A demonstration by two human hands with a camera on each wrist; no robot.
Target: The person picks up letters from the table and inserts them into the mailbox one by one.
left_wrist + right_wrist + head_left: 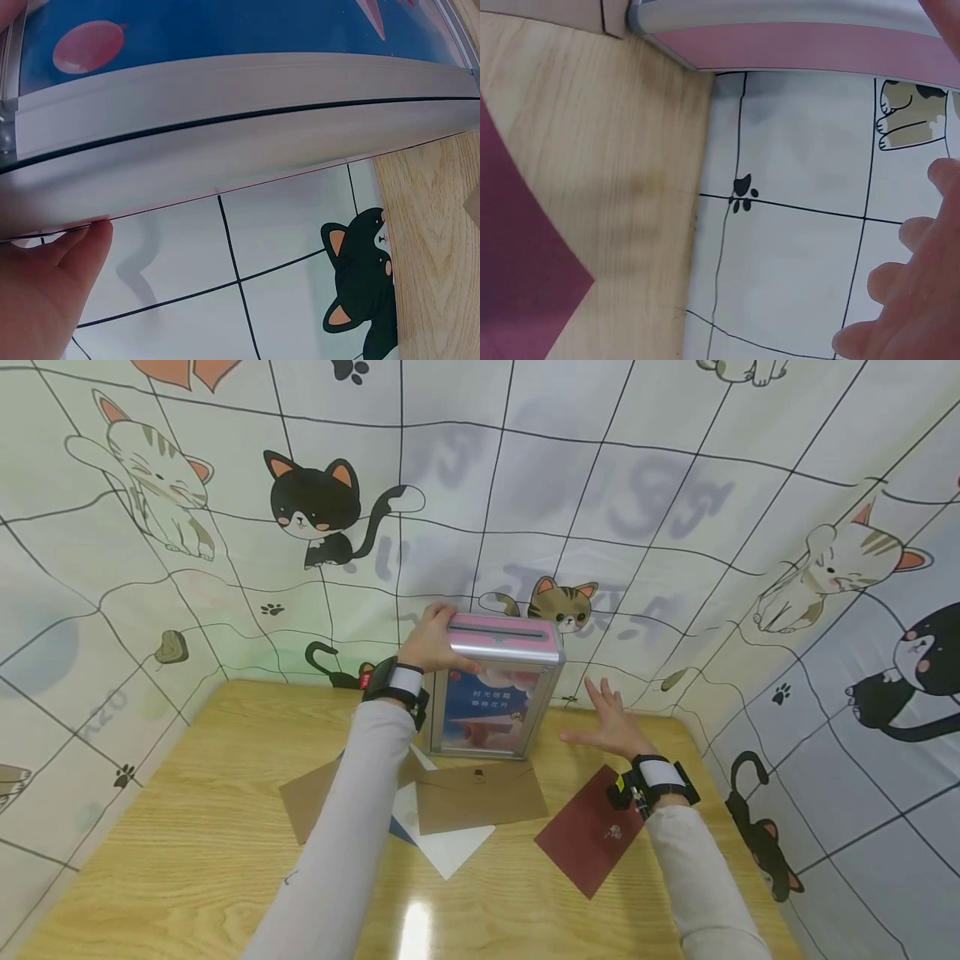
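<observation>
Left sleeve [341, 827] part-hides a brown envelope [306, 797]; left fingers [442, 612] grip the box [487, 643], right fingers [597, 700] spread empty.

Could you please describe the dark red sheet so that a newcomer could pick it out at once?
On the wooden table, find the pink-topped box gripped by the left hand. To its right and nearer the camera, by the right hand, lies the dark red sheet. Its colour and small pale design set it apart from the brown, white and blue papers to its left.
</observation>
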